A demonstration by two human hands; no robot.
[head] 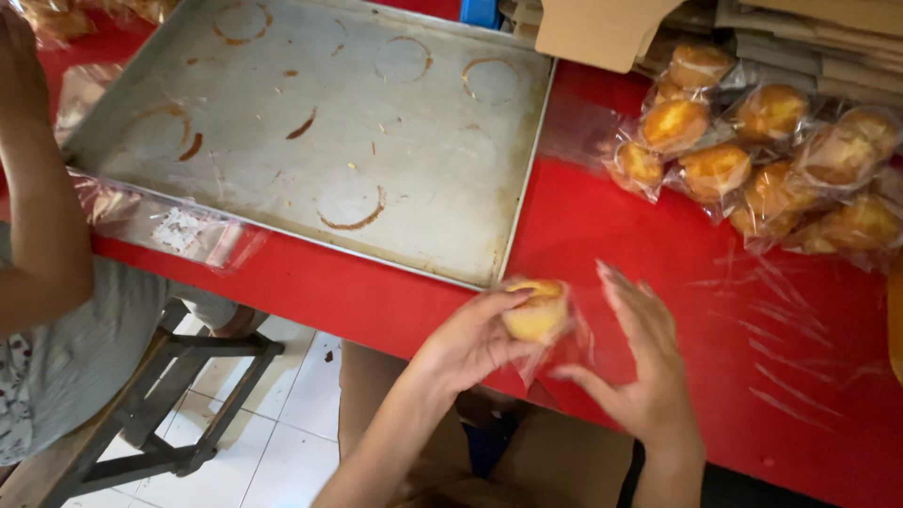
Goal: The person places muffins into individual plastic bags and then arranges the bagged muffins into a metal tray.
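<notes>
Red table (pixel 602 235) edge: left hand (pixel 470 343) grips a bun (pixel 536 309) half veiled by clear wrapper; right hand (pixel 644 362) open, blurred, touching the film.

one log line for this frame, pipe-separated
left hand: holds bun in clear bag | right hand: open, at the bag's side | baking tray: empty, ring stains | bagged buns: piled on red table

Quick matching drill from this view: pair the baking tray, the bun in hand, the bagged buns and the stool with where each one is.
1 tray
2 held bun
3 bagged buns
4 stool

A heaped at the table's right end
B on the floor below the table
C between left hand and right hand
D bare, on the table's left part

Pairs: 1-D, 2-C, 3-A, 4-B
</notes>
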